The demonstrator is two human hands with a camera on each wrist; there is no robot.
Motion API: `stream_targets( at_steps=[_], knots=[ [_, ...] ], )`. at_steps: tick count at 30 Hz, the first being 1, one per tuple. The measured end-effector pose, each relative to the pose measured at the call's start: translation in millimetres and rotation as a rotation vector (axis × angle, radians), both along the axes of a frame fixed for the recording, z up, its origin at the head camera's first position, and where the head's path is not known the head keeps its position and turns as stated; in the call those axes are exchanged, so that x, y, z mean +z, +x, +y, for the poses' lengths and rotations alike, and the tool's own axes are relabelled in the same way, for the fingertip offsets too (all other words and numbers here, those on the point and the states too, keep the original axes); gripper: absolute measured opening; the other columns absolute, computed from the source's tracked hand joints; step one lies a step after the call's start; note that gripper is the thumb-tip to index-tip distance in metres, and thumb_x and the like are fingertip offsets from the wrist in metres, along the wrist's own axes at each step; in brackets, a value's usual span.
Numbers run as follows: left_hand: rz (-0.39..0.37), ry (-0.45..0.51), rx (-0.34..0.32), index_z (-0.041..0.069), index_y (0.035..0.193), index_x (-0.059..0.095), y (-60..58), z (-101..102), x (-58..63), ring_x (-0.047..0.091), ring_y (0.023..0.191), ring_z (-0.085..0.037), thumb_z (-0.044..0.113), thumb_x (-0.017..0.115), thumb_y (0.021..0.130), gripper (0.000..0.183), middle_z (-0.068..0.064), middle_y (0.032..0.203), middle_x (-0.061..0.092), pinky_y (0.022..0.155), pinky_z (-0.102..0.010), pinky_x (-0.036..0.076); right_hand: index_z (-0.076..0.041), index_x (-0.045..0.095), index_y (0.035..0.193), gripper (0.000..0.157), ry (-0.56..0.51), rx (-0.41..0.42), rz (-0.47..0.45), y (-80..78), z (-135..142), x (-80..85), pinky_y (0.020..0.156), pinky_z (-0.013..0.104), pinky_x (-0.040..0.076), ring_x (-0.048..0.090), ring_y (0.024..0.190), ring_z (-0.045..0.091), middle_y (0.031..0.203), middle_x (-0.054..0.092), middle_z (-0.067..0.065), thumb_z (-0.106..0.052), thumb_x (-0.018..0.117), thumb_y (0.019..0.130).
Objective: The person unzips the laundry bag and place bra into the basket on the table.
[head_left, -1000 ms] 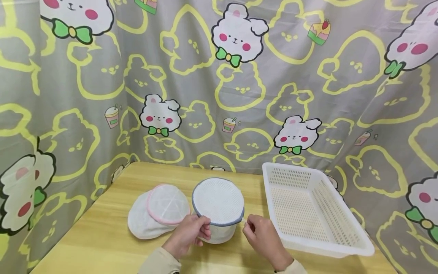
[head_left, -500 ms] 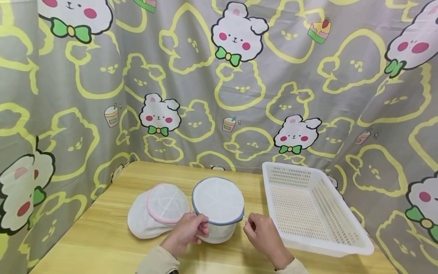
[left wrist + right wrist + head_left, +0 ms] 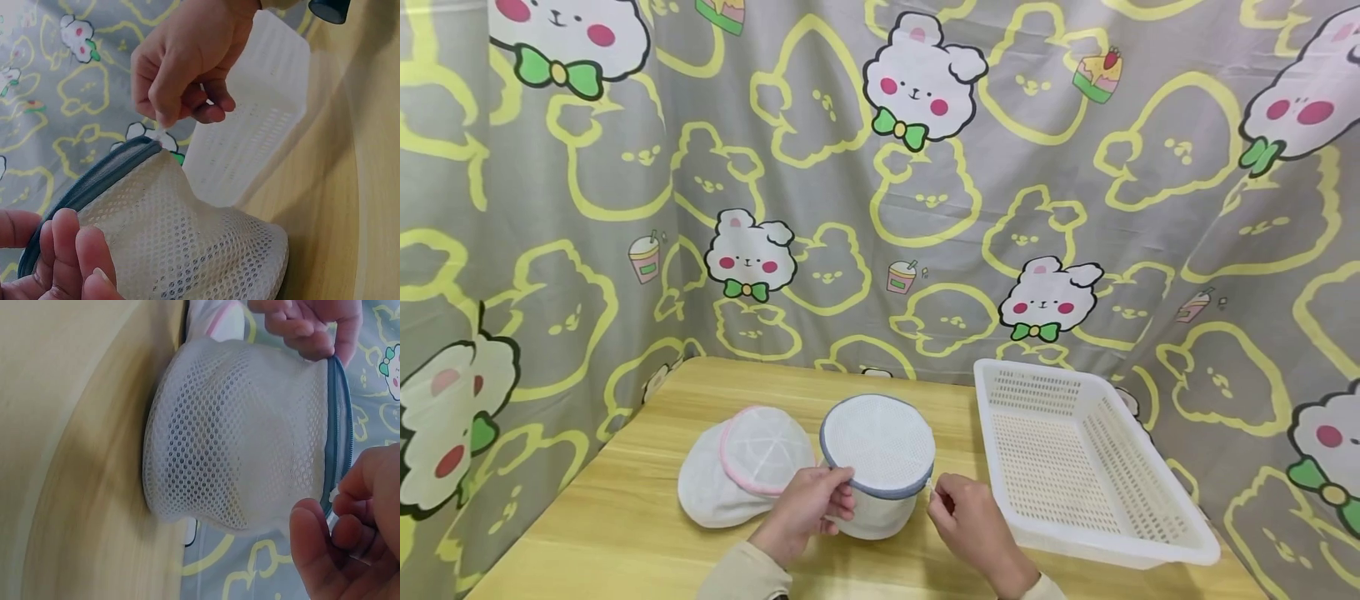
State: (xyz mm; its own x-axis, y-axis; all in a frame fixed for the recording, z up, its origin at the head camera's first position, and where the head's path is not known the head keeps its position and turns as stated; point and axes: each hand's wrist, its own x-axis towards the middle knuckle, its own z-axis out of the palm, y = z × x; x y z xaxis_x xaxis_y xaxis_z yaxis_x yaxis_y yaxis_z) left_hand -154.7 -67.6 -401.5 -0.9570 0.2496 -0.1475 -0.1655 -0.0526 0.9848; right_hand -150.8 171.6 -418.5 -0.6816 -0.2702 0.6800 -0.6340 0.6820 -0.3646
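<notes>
A round white mesh laundry bag (image 3: 880,437) with a blue zippered rim (image 3: 887,492) stands upright on the table. My left hand (image 3: 808,507) pinches that rim at its near left between thumb and fingers. At the rim's right side, my right hand (image 3: 973,523) pinches the small white zipper pull (image 3: 333,495); the fingertips cover most of it. In the right wrist view the zipper teeth run along the blue edge. Just left of my left hand lies a second white mesh bag (image 3: 703,483) with a pink rim (image 3: 725,454), slumped to one side.
To the right of my right hand stands a white slatted plastic basket (image 3: 1060,467). Wooden table surface (image 3: 647,400) surrounds the bags. A patterned grey curtain (image 3: 842,200) hangs behind and along both sides.
My right hand has shifted slightly left, closer to the bag's rim. The rim's right corner sticks out less than before. My left hand keeps its grip with hardly any movement.
</notes>
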Motion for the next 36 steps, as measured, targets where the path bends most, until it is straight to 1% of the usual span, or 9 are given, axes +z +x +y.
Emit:
stream_targets(
  at_steps=[5, 10, 13, 17, 19, 24, 31, 36],
  knots=[
    [-0.005, 0.003, -0.053, 0.012, 0.075, 0.059, 3.5, 3.2, -2.4, 0.055, 0.060, -0.007, 0.037, 0.056, 0.097, 0.034, 0.003, 0.069, 0.059, 0.050, -0.020, 0.042, -0.022, 0.042, 0.059, 0.039, -0.011, 0.019, 0.034, 2.5, -5.4, 1.3, 0.040, 0.010, 0.030, 0.030, 0.049, -0.008, 0.059, 0.033, -0.021, 0.009, 0.064, 0.068],
    [-0.025, -0.004, -0.125, 0.010, 0.079, 0.060, 8.7, 17.3, -7.5, 0.056, 0.060, -0.007, 0.041, 0.054, 0.098, 0.037, 0.003, 0.071, 0.060, 0.051, -0.021, 0.042, -0.023, 0.043, 0.060, 0.039, 0.005, 0.022, 0.022, 6.2, -10.6, 2.0, 0.040, 0.009, 0.029, 0.031, 0.050, -0.008, 0.059, 0.034, -0.022, 0.006, 0.067, 0.070],
    [-0.036, -0.011, -0.150, 0.009, 0.081, 0.061, 11.0, 26.9, -8.0, 0.057, 0.060, -0.007, 0.043, 0.054, 0.098, 0.038, 0.003, 0.072, 0.062, 0.051, -0.020, 0.042, -0.023, 0.043, 0.061, 0.039, 0.004, 0.068, 0.001, 9.4, -14.8, 2.8, 0.040, 0.009, 0.028, 0.030, 0.050, -0.009, 0.060, 0.034, -0.021, 0.005, 0.067, 0.073],
    [-0.045, -0.009, -0.139, 0.009, 0.081, 0.062, 11.2, 34.3, -7.4, 0.058, 0.058, -0.007, 0.040, 0.054, 0.098, 0.037, 0.003, 0.071, 0.063, 0.050, -0.020, 0.042, -0.021, 0.043, 0.062, 0.038, -0.017, 0.142, -0.016, 11.9, -20.3, 3.6, 0.040, 0.008, 0.027, 0.029, 0.051, -0.010, 0.060, 0.034, -0.020, 0.007, 0.065, 0.075],
    [-0.048, -0.003, -0.129, 0.009, 0.080, 0.062, 10.5, 35.3, -7.4, 0.058, 0.058, -0.007, 0.037, 0.054, 0.099, 0.035, 0.003, 0.071, 0.064, 0.050, -0.020, 0.042, -0.021, 0.043, 0.062, 0.038, -0.023, 0.158, -0.012, 12.1, -21.5, 3.1, 0.040, 0.008, 0.027, 0.029, 0.051, -0.010, 0.060, 0.034, -0.020, 0.008, 0.065, 0.075],
    [-0.043, 0.003, -0.115, 0.010, 0.078, 0.062, 8.4, 34.7, -7.8, 0.057, 0.057, -0.007, 0.030, 0.055, 0.098, 0.029, 0.002, 0.069, 0.063, 0.050, -0.020, 0.043, -0.020, 0.045, 0.063, 0.037, -0.019, 0.158, -0.014, 11.8, -21.3, 1.6, 0.040, 0.008, 0.028, 0.029, 0.050, -0.010, 0.060, 0.036, -0.020, 0.007, 0.065, 0.076],
    [-0.038, 0.004, -0.106, 0.007, 0.079, 0.062, 8.0, 32.6, -7.5, 0.057, 0.057, -0.008, 0.028, 0.057, 0.096, 0.027, 0.001, 0.069, 0.063, 0.050, -0.020, 0.042, -0.020, 0.048, 0.063, 0.034, -0.016, 0.141, -0.024, 11.0, -18.9, 1.9, 0.040, 0.008, 0.031, 0.032, 0.050, -0.010, 0.060, 0.039, -0.019, 0.007, 0.066, 0.075],
    [-0.038, 0.005, -0.112, 0.010, 0.077, 0.061, 8.4, 29.3, -6.4, 0.057, 0.058, -0.007, 0.027, 0.057, 0.096, 0.026, 0.002, 0.069, 0.061, 0.051, -0.020, 0.042, -0.021, 0.047, 0.062, 0.035, -0.017, 0.110, -0.022, 10.1, -15.6, 0.9, 0.041, 0.009, 0.031, 0.033, 0.051, -0.009, 0.060, 0.038, -0.021, 0.007, 0.066, 0.073]
  ],
)
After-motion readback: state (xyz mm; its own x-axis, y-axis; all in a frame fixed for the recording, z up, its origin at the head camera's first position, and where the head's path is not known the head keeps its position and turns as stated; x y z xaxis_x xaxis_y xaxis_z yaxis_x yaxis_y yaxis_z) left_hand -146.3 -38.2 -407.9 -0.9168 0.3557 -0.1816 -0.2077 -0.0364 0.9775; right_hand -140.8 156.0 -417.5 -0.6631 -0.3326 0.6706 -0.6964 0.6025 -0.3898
